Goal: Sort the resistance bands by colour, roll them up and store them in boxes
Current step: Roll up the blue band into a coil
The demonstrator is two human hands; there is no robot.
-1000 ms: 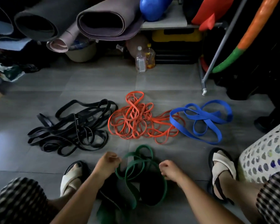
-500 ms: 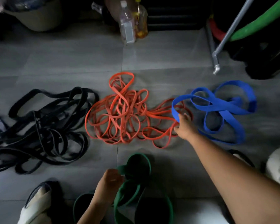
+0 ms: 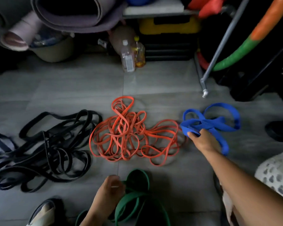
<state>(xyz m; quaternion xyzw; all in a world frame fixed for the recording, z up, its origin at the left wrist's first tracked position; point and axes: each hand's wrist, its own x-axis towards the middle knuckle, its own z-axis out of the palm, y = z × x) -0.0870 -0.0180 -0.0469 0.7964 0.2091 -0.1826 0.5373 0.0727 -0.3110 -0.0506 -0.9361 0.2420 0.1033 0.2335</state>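
Note:
Four colour piles of resistance bands lie on the grey tile floor. The black bands [image 3: 44, 149] sprawl at the left, the thin orange bands [image 3: 129, 136] in the middle, the wide blue bands [image 3: 219, 121] at the right. Green bands [image 3: 137, 201] lie nearest me at the bottom centre. My right hand [image 3: 203, 141] reaches out and grips the blue bands, bunching and lifting their left end. My left hand [image 3: 109, 191] pinches the green bands at their left edge.
Two plastic bottles [image 3: 131, 56] stand behind the orange pile. Rolled mats [image 3: 75, 13] and a bucket [image 3: 54, 49] fill the back left, a yellow-black case [image 3: 168, 28] the back centre. A metal pole [image 3: 219, 51] leans at right. A white perforated basket [image 3: 278, 173] sits at bottom right.
My right hand left the green bands, reached right to the blue pile and has now gathered and raised the blue bands. My left hand stays on the green bands.

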